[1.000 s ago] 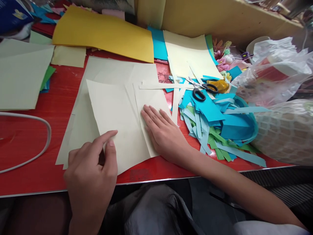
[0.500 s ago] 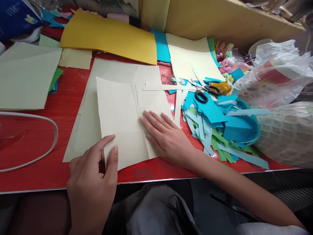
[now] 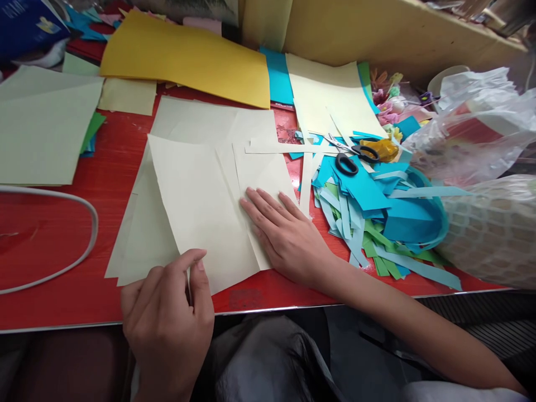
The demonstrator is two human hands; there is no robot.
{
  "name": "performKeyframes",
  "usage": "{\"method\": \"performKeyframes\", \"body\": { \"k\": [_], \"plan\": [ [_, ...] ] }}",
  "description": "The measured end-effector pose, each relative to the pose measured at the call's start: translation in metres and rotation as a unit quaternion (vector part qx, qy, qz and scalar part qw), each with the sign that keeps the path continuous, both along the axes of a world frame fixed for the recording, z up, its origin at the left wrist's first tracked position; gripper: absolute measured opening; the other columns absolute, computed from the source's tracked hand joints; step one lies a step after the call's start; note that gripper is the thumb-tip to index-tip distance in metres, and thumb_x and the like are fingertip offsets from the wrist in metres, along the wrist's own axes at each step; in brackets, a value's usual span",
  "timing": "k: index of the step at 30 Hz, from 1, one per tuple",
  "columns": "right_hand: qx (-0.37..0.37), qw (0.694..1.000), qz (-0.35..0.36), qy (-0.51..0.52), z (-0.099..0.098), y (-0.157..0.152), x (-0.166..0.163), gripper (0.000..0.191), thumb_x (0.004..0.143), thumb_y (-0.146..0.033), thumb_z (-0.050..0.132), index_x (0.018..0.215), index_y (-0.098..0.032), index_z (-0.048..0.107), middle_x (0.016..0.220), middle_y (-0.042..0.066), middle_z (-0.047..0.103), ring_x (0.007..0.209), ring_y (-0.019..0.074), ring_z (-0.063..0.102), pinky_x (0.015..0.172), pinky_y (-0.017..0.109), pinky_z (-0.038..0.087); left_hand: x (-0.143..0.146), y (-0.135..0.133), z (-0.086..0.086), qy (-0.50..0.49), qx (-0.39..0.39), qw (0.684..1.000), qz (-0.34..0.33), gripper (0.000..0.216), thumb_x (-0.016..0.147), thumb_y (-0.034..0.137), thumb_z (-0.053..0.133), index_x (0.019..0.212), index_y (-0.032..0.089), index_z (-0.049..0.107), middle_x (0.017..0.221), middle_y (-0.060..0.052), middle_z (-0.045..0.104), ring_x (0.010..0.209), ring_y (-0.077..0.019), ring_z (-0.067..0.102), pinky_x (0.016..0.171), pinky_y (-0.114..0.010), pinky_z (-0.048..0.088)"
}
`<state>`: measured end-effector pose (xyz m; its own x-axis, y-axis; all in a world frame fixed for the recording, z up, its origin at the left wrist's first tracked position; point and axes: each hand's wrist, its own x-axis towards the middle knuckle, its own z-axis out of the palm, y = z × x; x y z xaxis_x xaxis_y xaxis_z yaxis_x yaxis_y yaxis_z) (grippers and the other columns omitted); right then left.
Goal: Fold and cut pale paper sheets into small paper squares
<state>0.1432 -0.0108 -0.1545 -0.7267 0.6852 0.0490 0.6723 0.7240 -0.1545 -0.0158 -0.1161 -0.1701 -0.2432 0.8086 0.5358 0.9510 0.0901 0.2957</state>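
A cream paper sheet (image 3: 196, 195) lies slanted at the table's front, its left part lifted off the paper below. At its lower left edge, my left hand (image 3: 171, 312) is closed, thumb and forefinger pinching the sheet. My right hand (image 3: 285, 234) lies flat with fingers stretched out on the right part of the paper, beside a crease or overlapping edge. Larger pale sheets (image 3: 142, 234) spread underneath. A narrow cream strip (image 3: 285, 148) crosses the paper's upper right, reaching towards black-handled scissors (image 3: 347, 163), which rest on blue offcuts.
Blue and green paper scraps (image 3: 377, 251) pile up on the right beside plastic bags (image 3: 473, 123). Yellow card (image 3: 184, 58) and a cream sheet (image 3: 335, 95) lie at the back. To the left are stacked pale sheets (image 3: 42, 128) and a white cable (image 3: 90, 223) on the red table (image 3: 113, 167).
My left hand has moved slightly right and down, its thumb and forefinger closing together. The sheet's upper left corner has swung left. My right hand has stayed in place.
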Motion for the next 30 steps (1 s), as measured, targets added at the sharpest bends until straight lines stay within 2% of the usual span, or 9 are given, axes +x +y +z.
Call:
{"method": "performKeyframes", "body": {
  "k": [10, 17, 26, 30],
  "plan": [
    [-0.008, 1.000, 0.010, -0.015, 0.003, 0.001, 0.001, 0.052, 0.094, -0.017, 0.025, 0.146, -0.015, 0.028, 0.154, 0.007, 0.022, 0.142, 0.0202, 0.019, 0.115, 0.044, 0.017, -0.001, -0.002, -0.007, 0.004, 0.039, 0.999, -0.023, 0.020, 0.077, 0.010, 0.062, 0.097, 0.017, 0.062, 0.051, 0.005, 0.046, 0.046, -0.0126, 0.046, 0.059, -0.032, 0.036],
    [-0.001, 1.000, 0.010, -0.015, 0.002, 0.001, 0.001, 0.052, 0.095, -0.018, 0.024, 0.146, -0.015, 0.027, 0.154, 0.007, 0.022, 0.142, 0.0207, 0.019, 0.115, 0.044, 0.017, -0.002, -0.006, -0.007, 0.009, 0.030, 0.999, -0.024, 0.019, 0.077, 0.008, 0.060, 0.093, 0.016, 0.063, 0.058, 0.001, 0.055, 0.050, -0.0132, 0.047, 0.062, -0.033, 0.037],
    [-0.006, 1.000, 0.014, -0.009, 0.001, 0.001, 0.002, 0.052, 0.095, -0.018, 0.024, 0.146, -0.015, 0.028, 0.154, 0.007, 0.022, 0.142, 0.0206, 0.018, 0.116, 0.043, 0.017, 0.000, -0.008, -0.004, -0.007, 0.025, 1.000, -0.015, 0.019, 0.076, 0.009, 0.060, 0.092, 0.020, 0.063, 0.060, 0.001, 0.058, 0.052, -0.0138, 0.047, 0.063, -0.032, 0.038],
    [-0.010, 1.000, 0.013, -0.004, 0.001, 0.002, 0.002, 0.051, 0.095, -0.019, 0.023, 0.146, -0.015, 0.028, 0.154, 0.007, 0.022, 0.142, 0.0202, 0.018, 0.116, 0.043, 0.016, 0.001, -0.011, 0.000, -0.020, -0.003, 1.000, -0.009, 0.019, 0.078, 0.010, 0.058, 0.092, 0.020, 0.063, 0.062, 0.001, 0.058, 0.056, -0.0145, 0.049, 0.066, -0.031, 0.040]
  ]
}}
